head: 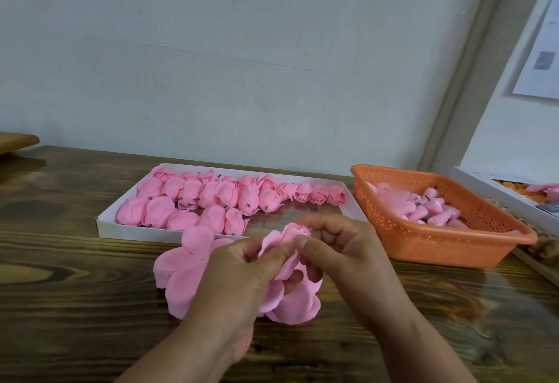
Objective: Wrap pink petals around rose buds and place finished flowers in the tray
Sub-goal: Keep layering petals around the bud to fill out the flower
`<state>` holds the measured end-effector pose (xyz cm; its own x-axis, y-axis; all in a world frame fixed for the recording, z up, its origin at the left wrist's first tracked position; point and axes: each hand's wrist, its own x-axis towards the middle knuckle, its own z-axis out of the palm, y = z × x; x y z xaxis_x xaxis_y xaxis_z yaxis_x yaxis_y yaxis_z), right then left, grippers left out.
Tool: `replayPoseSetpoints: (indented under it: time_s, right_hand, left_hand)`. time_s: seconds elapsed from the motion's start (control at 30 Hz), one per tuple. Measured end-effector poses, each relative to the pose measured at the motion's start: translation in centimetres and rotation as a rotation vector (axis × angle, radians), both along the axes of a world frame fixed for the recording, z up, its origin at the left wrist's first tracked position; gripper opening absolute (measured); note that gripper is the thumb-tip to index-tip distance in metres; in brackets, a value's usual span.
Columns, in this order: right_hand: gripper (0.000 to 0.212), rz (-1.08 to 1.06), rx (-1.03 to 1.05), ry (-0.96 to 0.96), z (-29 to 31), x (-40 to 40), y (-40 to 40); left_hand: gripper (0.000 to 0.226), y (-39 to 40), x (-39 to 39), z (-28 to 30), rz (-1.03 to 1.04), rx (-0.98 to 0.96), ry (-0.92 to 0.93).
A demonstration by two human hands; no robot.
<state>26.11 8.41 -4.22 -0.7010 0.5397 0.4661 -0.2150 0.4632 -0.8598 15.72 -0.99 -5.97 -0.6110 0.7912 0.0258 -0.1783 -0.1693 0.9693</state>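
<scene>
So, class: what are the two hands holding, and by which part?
Both hands, left and right, pinch the pink paper rose bud by the petals wrapped round its sides.

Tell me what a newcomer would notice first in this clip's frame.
Probably the two hands at centre: the left hand and right hand pinch pink petals around a rose bud above the wooden table. Behind them a white tray holds rows of pink flowers. An orange basket of pink pieces sits at right.
</scene>
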Motion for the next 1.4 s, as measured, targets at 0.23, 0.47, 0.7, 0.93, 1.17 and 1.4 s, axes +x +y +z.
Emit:
replayPoseSetpoints:
  time_s: [0.23, 0.47, 0.7, 0.93, 1.17, 1.4]
  right_hand:
    - [0.026, -0.127, -0.013, -0.023, -0.4, -0.2, 0.4]
    - [0.035, -0.06, 0.213, -0.188, -0.3, 0.3, 0.6]
    - [0.02, -0.122, 0.456, -0.364, 0.8, 0.1, 0.3]
    - [0.018, -0.088, 0.431, -0.472, 1.6, -0.1, 1.2]
    - [0.025, 0.055, 0.273, -0.51, 1.6, 0.3, 1.7]
    - [0.017, 0.097, 0.077, -0.379, 1.2, 1.0, 1.8]
  left_hand:
    - [0.027, 0.2, -0.5, -0.9, 0.035, -0.083, 0.096]
    - [0.04, 0.5, -0.8, -0.9, 0.106, -0.194, 0.099]
    - [0.039, 0.3, -0.3, -1.0, 0.033, -0.229, 0.147]
    - [0.034, 0.3, -0.4, -0.8, -0.094, -0.205, 0.112]
    - [0.009, 0.3, -0.9, 0.2, -0.417, -0.211, 0.124]
    - [0.025, -0.8, -2.0, -0.3, -0.418, -0.109, -0.011]
